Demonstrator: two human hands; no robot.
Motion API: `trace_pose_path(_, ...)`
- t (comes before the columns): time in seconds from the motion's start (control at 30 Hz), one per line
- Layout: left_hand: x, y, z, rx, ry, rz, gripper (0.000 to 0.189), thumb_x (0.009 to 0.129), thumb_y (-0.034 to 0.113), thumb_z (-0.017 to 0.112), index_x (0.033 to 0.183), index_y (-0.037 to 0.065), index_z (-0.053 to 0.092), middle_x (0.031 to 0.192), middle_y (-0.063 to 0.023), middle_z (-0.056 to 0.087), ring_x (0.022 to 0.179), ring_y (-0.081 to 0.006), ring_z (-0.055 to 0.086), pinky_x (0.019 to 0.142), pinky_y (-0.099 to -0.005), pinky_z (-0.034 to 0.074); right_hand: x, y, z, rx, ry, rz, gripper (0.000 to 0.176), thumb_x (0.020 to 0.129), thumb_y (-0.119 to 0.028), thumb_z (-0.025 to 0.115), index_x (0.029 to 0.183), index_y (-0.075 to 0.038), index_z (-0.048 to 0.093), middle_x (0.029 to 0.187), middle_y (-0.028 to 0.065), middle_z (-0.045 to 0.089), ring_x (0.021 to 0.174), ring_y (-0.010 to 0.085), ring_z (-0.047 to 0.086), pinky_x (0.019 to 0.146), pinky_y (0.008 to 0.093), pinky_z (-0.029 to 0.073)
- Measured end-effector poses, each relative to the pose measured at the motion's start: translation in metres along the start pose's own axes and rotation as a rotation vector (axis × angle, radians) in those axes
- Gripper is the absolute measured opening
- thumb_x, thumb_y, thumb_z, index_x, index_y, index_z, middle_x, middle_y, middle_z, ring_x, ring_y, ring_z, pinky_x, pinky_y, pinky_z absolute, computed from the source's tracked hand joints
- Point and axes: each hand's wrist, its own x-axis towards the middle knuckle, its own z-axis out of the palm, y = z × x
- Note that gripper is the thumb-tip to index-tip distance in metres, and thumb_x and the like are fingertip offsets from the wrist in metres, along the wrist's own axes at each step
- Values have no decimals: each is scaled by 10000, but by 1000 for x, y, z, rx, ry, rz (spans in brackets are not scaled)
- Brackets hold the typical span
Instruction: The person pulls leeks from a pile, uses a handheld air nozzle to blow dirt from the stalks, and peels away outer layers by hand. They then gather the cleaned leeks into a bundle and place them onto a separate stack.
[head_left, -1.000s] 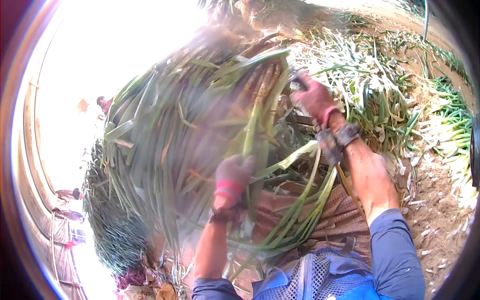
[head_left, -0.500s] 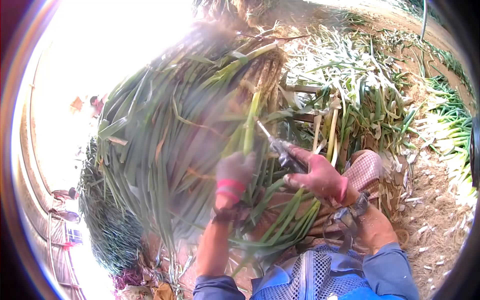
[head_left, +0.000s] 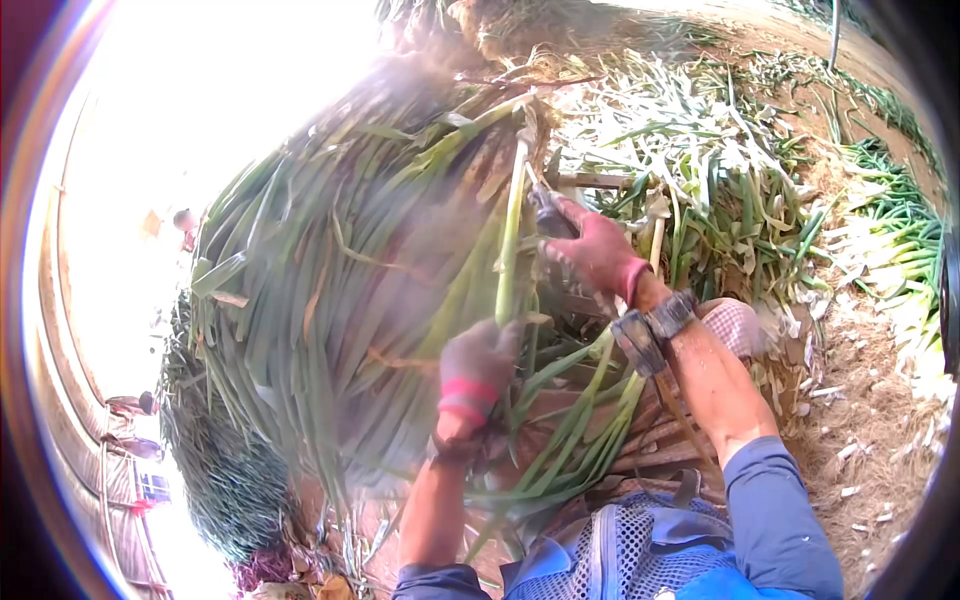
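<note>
My left hand (head_left: pixel 478 368), in a grey and pink glove, is closed around a green onion (head_left: pixel 509 255) that stands up from the fist with its white end pointing away from me. In my right hand (head_left: pixel 602 254), gloved in pink, is an air blow gun (head_left: pixel 550 210) with a thin metal nozzle. Its tip is right at the upper part of the stalk. A large heap of unpeeled green onions (head_left: pixel 300 270) lies beside and beyond my left hand, hazy in the middle. More green onions (head_left: pixel 585 425) lie across my lap.
A pile of stripped leaves (head_left: pixel 690 130) spreads beyond my right hand. Further right, a row of green onions (head_left: pixel 888 225) lies on the ground, with root scraps (head_left: pixel 850 430) scattered nearer. Another stack of onions (head_left: pixel 225 460) stands at lower left.
My right hand has moved forward and left with the blow gun, bringing its nozzle near the stalk's upper end. More of the onion's white end shows. My left hand has shifted slightly.
</note>
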Motion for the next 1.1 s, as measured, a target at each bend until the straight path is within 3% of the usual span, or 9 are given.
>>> trace_pose_path(0.13, -3, 5, -3, -38, 15, 16, 460, 987, 421, 727, 853, -18, 711, 677, -231, 622, 602, -367, 621, 619, -468, 487, 29, 5, -10, -58, 28, 53, 849, 879, -283, 803, 1610, -27, 454, 1177, 142, 777, 960, 167, 734, 884, 308, 573)
trace_pose_path(0.23, -5, 3, -2, -27, -2, -1, 450, 991, 412, 723, 861, -19, 715, 677, -227, 621, 593, -358, 608, 618, -465, 487, 43, 20, -12, -114, 91, -66, 790, 883, -317, 761, 1589, -80, 498, 1364, 234, 702, 1223, 332, 703, 1068, 367, 516)
trace_pose_path(0.33, -10, 3, 0, -45, -8, 9, 435, 996, 397, 720, 870, -19, 721, 660, -210, 615, 573, -322, 588, 610, -451, 485, 42, 16, -17, -107, 84, -23, 845, 869, -311, 806, 1597, -37, 478, 1294, 182, 747, 1130, 227, 720, 1023, 324, 525)
trace_pose_path(0.63, -23, 20, -15, -197, -81, -82, 379, 1007, 337, 745, 882, -21, 734, 607, -94, 585, 573, -110, 518, 563, -359, 460, 62, 27, -18, -145, 43, -13, 841, 878, -304, 805, 1602, -39, 471, 1280, 165, 750, 1104, 209, 716, 1004, 318, 530)
trace_pose_path(0.7, -23, 21, -19, -246, -123, -150, 347, 1014, 303, 756, 901, -25, 749, 616, -18, 598, 593, -63, 500, 552, -315, 444, 65, 37, -18, -97, 60, -93, 832, 885, -298, 805, 1599, -30, 472, 1298, 158, 742, 1114, 200, 706, 1014, 317, 526)
trace_pose_path(0.73, -23, 21, -20, -247, -122, -152, 347, 1014, 303, 756, 901, -25, 749, 616, -18, 598, 593, -63, 500, 552, -315, 444, 64, 35, -18, -48, 76, -172, 824, 892, -293, 804, 1596, -22, 472, 1316, 150, 734, 1125, 190, 696, 1024, 315, 522)
trace_pose_path(0.9, -23, 13, -20, -610, -196, -286, 303, 1041, 262, 736, 975, -28, 792, 766, 85, 642, 681, -7, 514, 592, -224, 423, 55, 33, -22, 4, -46, -40, 791, 879, -279, 765, 1599, -94, 496, 1360, 192, 712, 1162, 240, 712, 1029, 333, 525)
trace_pose_path(0.97, -21, 9, -27, -617, -203, -292, 298, 1042, 261, 737, 1002, -28, 796, 790, 81, 649, 694, -6, 520, 603, -218, 425, 55, 40, -16, -21, 54, -171, 803, 868, -287, 766, 1600, -93, 497, 1339, 194, 716, 1148, 252, 713, 1025, 350, 524)
trace_pose_path(1.1, -18, -1, -39, -636, -222, -288, 300, 1043, 254, 732, 1075, -36, 802, 824, 65, 679, 712, -12, 543, 633, -213, 446, 48, 43, -14, -99, 56, -160, 830, 855, -329, 772, 1610, -127, 492, 1306, 197, 729, 1121, 284, 719, 1027, 365, 521)
